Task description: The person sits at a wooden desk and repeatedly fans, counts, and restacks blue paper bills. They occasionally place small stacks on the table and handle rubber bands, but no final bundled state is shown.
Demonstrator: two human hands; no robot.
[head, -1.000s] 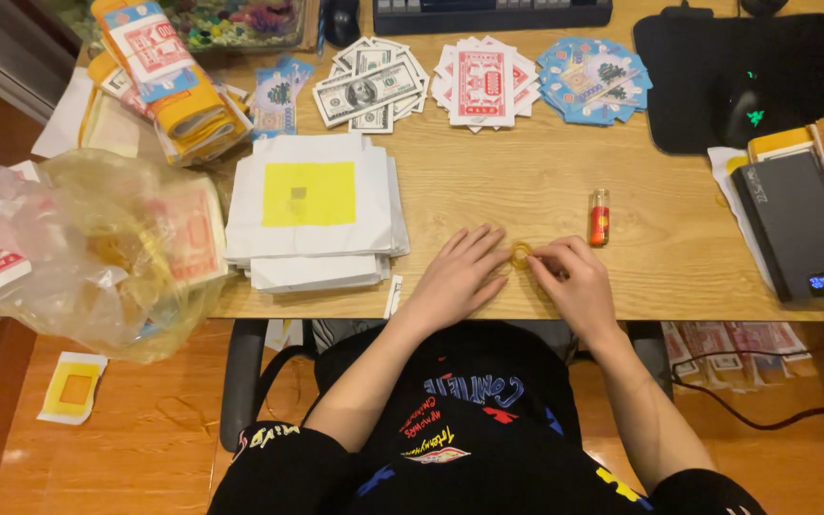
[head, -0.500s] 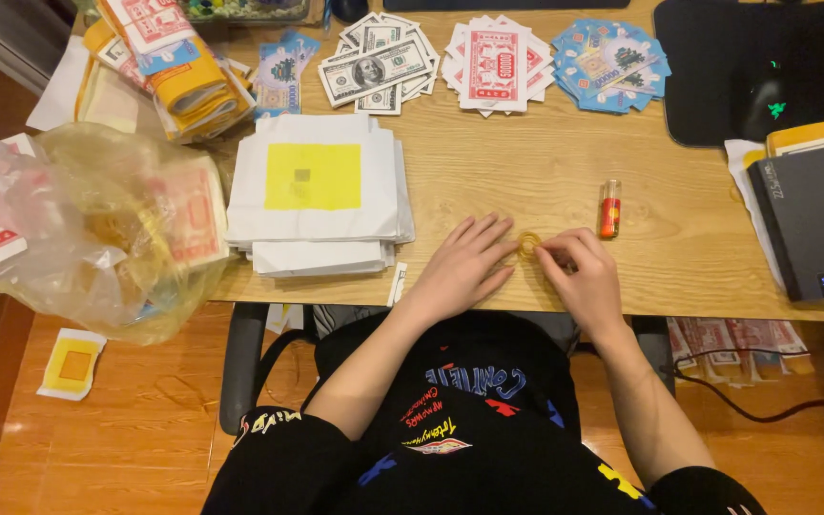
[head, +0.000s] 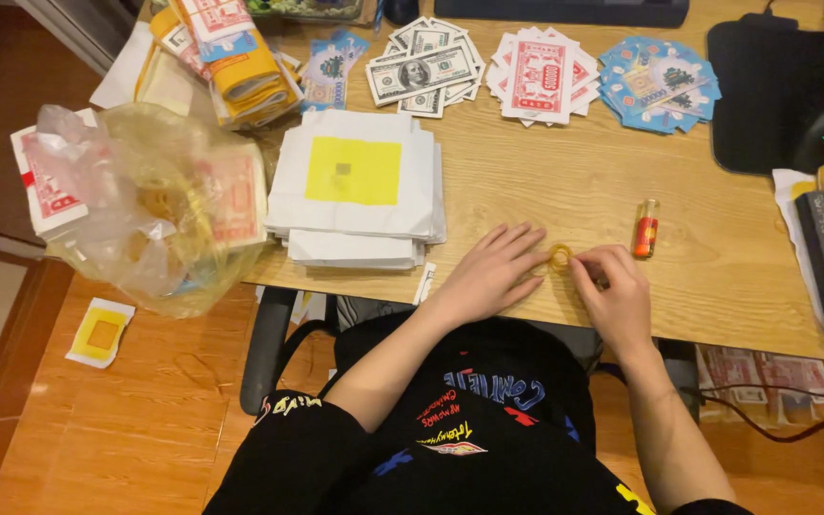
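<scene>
**Hands meeting over a small yellow ring at the worktop's near edge**

The left hand (head: 494, 272) lay flat, palm down, fingers spread and pressed lightly on the wooden worktop (head: 545, 191), its fingertips just reaching a small yellow ring (head: 561, 256), most likely a rubber band. The right hand (head: 614, 291) was curled, thumb and forefinger pinched together at the ring's right side; whether they actually gripped it or only touched it could not be told. The ring itself sat on the worktop between the two hands, close to the near edge.

Judged from this, the step in hand was picking up or opening the band. The next move would call for a sure pinch on so thin a loop, and a lift clear of the wood.

Just right of the hands stood a small orange lighter (head: 646, 229). To the left lay a stack of white papers with a yellow square (head: 355, 181), and beyond it a clear plastic bag (head: 154, 205) of printed sheets hanging over the edge. Fans of printed notes (head: 538, 76) lay along the far side.

Compared with the frame one second earlier, both hands sat in nearly the same place around the ring; the lighter and paper stack had not moved; only the camera's framing had shifted slightly
</scene>
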